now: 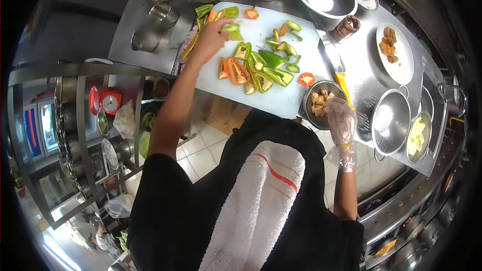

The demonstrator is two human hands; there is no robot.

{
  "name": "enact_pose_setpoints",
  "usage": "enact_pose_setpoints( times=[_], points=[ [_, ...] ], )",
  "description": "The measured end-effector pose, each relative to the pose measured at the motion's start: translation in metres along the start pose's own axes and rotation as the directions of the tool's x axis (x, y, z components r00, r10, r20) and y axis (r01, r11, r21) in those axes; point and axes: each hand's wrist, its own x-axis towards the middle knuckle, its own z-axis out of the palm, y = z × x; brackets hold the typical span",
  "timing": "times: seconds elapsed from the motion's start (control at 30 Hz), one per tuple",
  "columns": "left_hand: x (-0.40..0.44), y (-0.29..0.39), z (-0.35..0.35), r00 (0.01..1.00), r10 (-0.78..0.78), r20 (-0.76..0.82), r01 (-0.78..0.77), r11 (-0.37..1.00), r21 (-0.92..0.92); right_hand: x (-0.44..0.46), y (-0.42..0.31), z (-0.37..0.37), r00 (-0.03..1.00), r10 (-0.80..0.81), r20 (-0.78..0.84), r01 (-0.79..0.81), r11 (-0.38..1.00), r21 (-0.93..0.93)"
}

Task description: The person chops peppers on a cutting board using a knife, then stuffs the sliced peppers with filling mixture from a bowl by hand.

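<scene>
Pinching a green pepper piece (235, 34) in the left grip (213, 40) over the cutting board (286, 103). Holding the right grip (342, 119) at a bowl's rim (309, 108); cannot tell through the plastic glove (346, 156) whether together or apart.

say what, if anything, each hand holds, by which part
The left hand seems to pinch a green pepper piece by its left edge. The right hand is at the metal bowl; any hold cannot be told.
</scene>
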Motion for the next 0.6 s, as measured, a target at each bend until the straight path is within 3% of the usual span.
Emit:
enact_pose_setpoints(
  times=[0.1,0.17,0.2,0.27,0.3,0.37,0.4,0.5,0.53,0.6],
  points=[
    [0.010,-0.022,-0.013,0.991,-0.122,-0.052,0.127,0.986,0.108,0.009,-0.015,-0.002,0.998,-0.041,0.037,0.039,0.998,0.055],
    [0.001,-0.009,-0.005,0.956,0.223,-0.192,-0.125,0.899,0.420,0.015,-0.024,-0.005,1.000,-0.005,0.027,0.002,0.996,0.087],
    [0.003,-0.007,0.003,0.956,0.223,-0.189,-0.128,0.900,0.418,0.018,-0.029,-0.007,0.999,0.032,0.018,-0.034,0.992,0.124],
    [0.006,-0.005,0.021,0.947,0.300,0.111,-0.319,0.852,0.414,0.023,-0.037,-0.013,0.998,0.050,0.031,-0.053,0.992,0.116],
    [0.011,-0.005,0.030,0.947,0.302,0.114,-0.321,0.852,0.413,0.024,-0.040,-0.015,0.997,0.066,0.043,-0.070,0.991,0.110],
    [0.024,-0.004,0.045,0.920,0.262,0.291,-0.378,0.791,0.481,0.025,-0.044,-0.018,0.999,0.034,0.026,-0.036,0.996,0.080],
    [0.020,0.008,0.044,0.931,0.213,0.297,-0.354,0.734,0.580,0.025,-0.044,-0.020,1.000,-0.002,0.011,0.002,0.999,0.052],
    [0.027,-0.002,0.041,0.940,0.176,0.291,-0.324,0.722,0.611,0.022,-0.043,-0.023,1.000,0.010,-0.003,-0.010,0.998,0.057],
    [0.029,-0.012,0.040,0.940,0.256,0.224,-0.340,0.694,0.634,0.020,-0.044,-0.023,1.000,0.017,-0.014,-0.016,0.998,0.059],
    [0.037,-0.023,0.037,0.933,0.239,0.268,-0.352,0.755,0.552,0.015,-0.047,-0.024,0.999,0.036,-0.023,-0.035,0.998,0.048]
  ],
)
